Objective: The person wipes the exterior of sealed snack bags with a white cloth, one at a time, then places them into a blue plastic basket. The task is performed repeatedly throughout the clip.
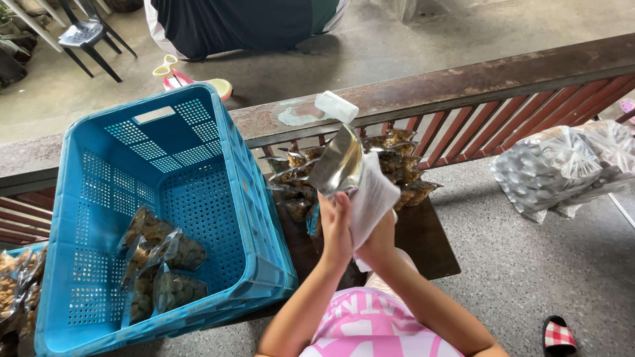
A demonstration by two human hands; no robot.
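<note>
My left hand point(337, 221) grips the lower end of a shiny silver pouch point(336, 162) held upright over a small dark table point(433, 248). My right hand point(378, 239) is wrapped in a white cloth point(374, 196) pressed against the pouch's side. Behind the pouch, a stack of clear packets filled with brown snacks point(395, 165) lies on the table against the railing. A blue perforated crate point(165, 211) stands tilted at my left, with several of the same snack packets point(162, 268) at its bottom.
A rusty red metal railing point(463, 86) runs across behind the table, with a white block point(336, 106) on its top rail. A clear bag of silver pouches point(562, 168) lies on the floor at right. More snack packets point(16, 291) sit at far left. Chairs and sandals lie beyond.
</note>
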